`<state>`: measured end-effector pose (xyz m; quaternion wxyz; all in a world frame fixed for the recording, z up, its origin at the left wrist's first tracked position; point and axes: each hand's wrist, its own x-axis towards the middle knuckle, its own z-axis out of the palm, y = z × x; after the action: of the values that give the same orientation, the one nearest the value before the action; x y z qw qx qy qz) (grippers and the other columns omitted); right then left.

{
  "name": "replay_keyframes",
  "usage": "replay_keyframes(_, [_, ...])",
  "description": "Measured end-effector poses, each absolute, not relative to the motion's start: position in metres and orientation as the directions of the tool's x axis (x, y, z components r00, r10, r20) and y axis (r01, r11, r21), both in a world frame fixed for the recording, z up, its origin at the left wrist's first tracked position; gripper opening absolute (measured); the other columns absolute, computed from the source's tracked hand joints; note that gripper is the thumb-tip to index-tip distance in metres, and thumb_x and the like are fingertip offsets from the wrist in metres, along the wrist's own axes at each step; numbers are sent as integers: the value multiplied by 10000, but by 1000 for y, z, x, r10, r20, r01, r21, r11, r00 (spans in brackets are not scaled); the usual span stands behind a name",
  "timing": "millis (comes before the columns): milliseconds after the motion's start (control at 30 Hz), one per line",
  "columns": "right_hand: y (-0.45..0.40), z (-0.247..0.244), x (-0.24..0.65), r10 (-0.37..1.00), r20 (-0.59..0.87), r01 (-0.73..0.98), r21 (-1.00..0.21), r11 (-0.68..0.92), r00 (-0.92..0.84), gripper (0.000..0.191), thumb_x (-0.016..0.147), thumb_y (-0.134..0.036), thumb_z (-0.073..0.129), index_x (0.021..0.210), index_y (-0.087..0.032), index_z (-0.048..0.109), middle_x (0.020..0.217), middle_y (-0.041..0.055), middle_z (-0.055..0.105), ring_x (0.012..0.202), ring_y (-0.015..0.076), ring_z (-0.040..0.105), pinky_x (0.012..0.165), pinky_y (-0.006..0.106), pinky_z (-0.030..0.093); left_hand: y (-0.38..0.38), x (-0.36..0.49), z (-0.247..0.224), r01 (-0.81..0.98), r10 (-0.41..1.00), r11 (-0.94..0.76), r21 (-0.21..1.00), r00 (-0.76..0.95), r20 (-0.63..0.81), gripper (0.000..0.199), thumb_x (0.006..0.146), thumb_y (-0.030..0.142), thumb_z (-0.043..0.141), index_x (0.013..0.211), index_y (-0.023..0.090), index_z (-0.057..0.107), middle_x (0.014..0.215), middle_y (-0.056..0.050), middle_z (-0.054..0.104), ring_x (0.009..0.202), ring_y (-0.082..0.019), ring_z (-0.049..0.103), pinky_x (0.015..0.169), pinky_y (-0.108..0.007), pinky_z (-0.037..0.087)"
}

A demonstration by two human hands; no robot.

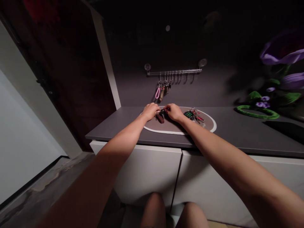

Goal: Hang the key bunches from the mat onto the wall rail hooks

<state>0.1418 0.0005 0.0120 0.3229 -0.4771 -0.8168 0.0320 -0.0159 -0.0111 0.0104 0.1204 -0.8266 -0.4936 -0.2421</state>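
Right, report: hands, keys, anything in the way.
Left hand, right hand at brown key holder; grip unclear. Holder on or just above mat. Another key bunch beside right hand.

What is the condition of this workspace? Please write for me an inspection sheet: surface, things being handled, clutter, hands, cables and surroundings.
Surface: dark grey counter, bearing an oval, white-edged mat.
Handled things: brown fob with dark keys, on the mat between the hands; details too small to tell.
Clutter: another key bunch with red parts and a green-marked tag, beside the right forearm.
Hands: left hand and right hand at the dark keys; exact grip unclear.
Cables: nothing seen.
Surroundings: wall rail with hooks, hanging keys and a pink loop; white cabinet doors below; purple flower at right.
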Motion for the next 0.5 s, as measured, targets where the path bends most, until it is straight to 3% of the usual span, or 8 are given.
replay_keyframes(200, [1,11,141,800,493,760,-356,543,-341,194,773,-125,506,875,-134,671,931,109,663,850,176,585,751,242,400,-14,-15,13,895,770,-446,-22,396,501,178,794,179,493,761,187,667,834,-84,627,873,-199,521,774,-284,376])
replay_keyframes(500, [1,11,142,794,507,755,-360,548,-334,190,780,-149,498,861,-139,669,890,105,662,818,170,582,738,244,402,-11,-17,11,916,763,-401,-11,341,550,205,831,210,441,831,189,645,885,-86,607,894,-197,504,779,-287,381])
